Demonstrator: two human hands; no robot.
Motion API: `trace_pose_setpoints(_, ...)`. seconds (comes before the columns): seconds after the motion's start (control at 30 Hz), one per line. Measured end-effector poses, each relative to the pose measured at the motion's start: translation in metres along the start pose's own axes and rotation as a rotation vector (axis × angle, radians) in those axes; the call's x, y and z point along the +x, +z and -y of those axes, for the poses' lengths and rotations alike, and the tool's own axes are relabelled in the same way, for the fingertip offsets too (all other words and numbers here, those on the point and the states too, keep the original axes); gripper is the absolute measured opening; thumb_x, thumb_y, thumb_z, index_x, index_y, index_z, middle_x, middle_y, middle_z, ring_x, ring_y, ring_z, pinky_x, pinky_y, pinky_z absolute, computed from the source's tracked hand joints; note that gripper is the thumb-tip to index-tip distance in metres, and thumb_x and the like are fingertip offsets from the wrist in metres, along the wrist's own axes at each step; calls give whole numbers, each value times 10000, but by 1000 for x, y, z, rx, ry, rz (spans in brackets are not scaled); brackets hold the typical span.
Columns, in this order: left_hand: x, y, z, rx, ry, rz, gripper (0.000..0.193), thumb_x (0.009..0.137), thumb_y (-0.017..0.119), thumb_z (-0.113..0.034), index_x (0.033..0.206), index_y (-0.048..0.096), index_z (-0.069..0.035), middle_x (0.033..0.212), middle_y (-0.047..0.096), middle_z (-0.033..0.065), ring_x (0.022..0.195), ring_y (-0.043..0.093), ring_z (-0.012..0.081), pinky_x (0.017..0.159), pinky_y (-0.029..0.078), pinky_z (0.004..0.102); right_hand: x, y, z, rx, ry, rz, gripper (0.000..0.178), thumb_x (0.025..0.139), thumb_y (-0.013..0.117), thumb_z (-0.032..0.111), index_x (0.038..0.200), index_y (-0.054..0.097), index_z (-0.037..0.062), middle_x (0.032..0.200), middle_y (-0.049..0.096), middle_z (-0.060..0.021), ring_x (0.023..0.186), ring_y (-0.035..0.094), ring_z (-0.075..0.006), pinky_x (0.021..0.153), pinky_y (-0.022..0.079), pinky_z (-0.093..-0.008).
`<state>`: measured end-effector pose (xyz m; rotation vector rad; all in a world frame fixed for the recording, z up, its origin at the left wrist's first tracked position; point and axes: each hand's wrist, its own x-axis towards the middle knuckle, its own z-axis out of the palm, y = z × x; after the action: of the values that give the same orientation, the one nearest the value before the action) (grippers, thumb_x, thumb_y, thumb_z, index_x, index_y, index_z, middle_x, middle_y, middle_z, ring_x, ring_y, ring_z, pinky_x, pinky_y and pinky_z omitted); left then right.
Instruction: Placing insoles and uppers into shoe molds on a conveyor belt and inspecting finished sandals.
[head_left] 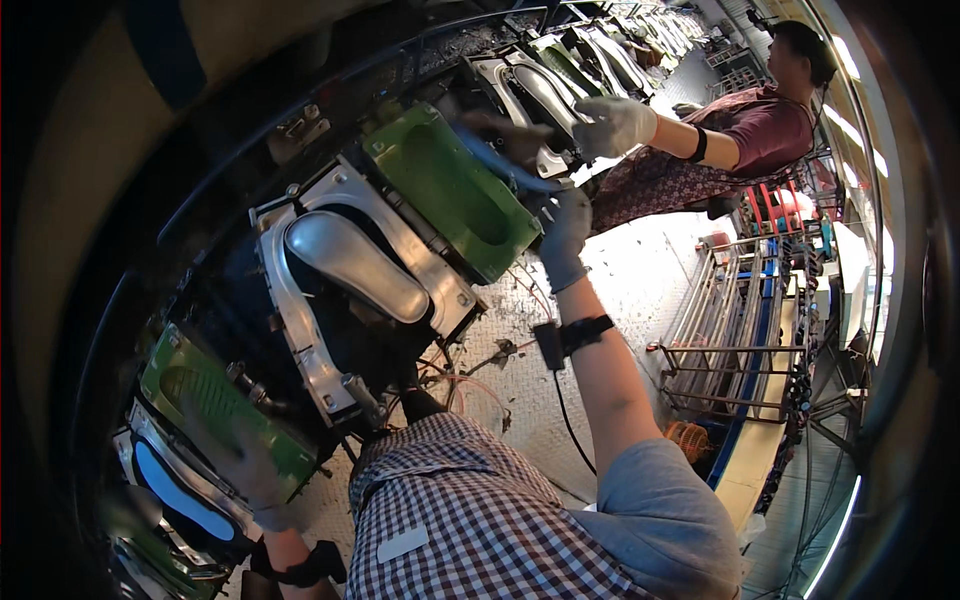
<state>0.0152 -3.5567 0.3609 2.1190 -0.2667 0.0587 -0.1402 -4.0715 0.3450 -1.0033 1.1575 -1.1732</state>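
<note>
My right hand (pixel 568 235), in a grey glove, is at the right end of a green mould plate (pixel 440 190) with a sole-shaped hollow. Its fingers are curled, and what they grip is hidden. A blurred blue curved strip (pixel 500 165) runs close to its fingertips. Next to the green plate lies an open metal mould frame (pixel 305 335) with a shiny silver shoe last-like form (pixel 355 262). My left hand (pixel 245 470), gloved and smeared by motion, is over another green mould plate (pixel 185 385) at lower left. Its fingers cannot be made out clearly.
Beyond the blue strip, a co-worker's gloved hand (pixel 615 125) reaches in from the right. More moulds (pixel 545 85) line up toward the back; one with a light blue insert (pixel 180 490) sits at lower left. A metal rack (pixel 735 335) stands right. Hoses (pixel 470 380) lie on the floor.
</note>
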Motion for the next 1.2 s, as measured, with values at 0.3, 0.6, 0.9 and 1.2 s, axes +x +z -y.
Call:
trace_pose_setpoints(0.3,-3,175,-150,-64,71,480,609,948,659,-182,1481,430,2,1479,476,228,1405,431,362,1176,330,436,69,-34,-20,-1068,-519,496,600,914,709,314,1417,501,61,1176,634,-211,1104,632,-342,923,515,-432)
trace_pose_setpoints(0.6,31,257,4,-912,-601,163,677,1031,541,-490,1485,424,-2,1407,540,96,1269,516,225,1106,394,328,19,-5,6,-1133,-201,797,439,852,753,325,1197,637,81,1019,714,-119,955,700,-285,887,540,-392)
trace_pose_setpoints(0.9,7,258,62,-372,-87,285,489,1060,471,-174,1497,397,32,1551,408,140,1448,358,237,1236,229,353,-31,81,37,-279,-190,940,329,902,725,126,1202,671,3,1123,694,-104,1024,664,-178,896,531,-332)
trace_pose_setpoints(1.2,-34,209,-33,-1071,-615,141,505,1088,437,-385,1454,495,-41,1342,599,52,1213,575,159,1047,460,314,-127,131,-15,-816,-775,1846,315,920,605,303,1209,683,206,1093,678,-70,1072,655,-293,888,539,-420)
